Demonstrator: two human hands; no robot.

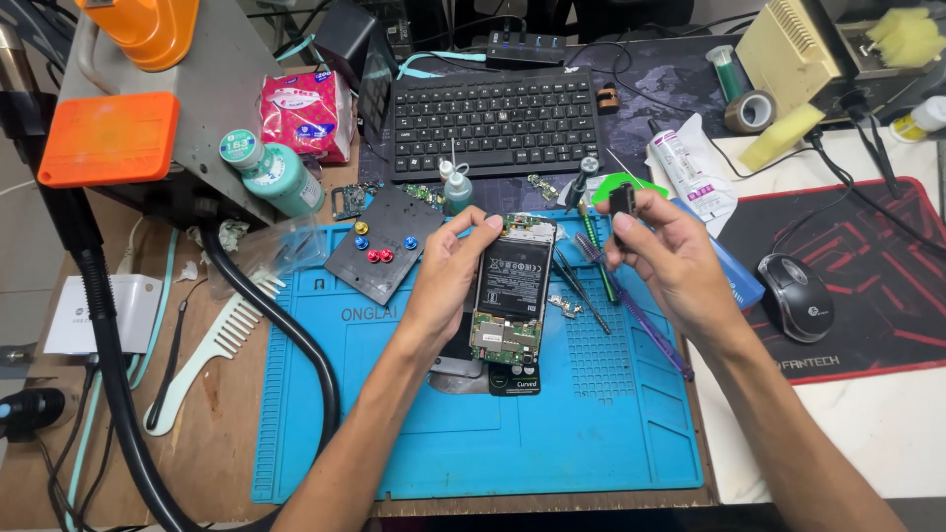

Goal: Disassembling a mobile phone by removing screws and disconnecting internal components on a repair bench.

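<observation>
Opened phone (pixel 512 291) with bare battery and circuit boards, held above blue repair mat (pixel 325 433) | left hand (pixel 448 271) clamped on its left edge | right hand (pixel 655 251) pinching small black part (pixel 622 202) | light, stiff, fragile; best held by frame edges

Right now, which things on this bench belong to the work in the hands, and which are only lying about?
In use:
- opened phone, held by the left hand
- small black part, pinched by the right hand
- blue work mat under both

Lying about:
- keyboard
- mouse
- white comb
- pink tissue pack
- green bottle
- tape roll
</observation>
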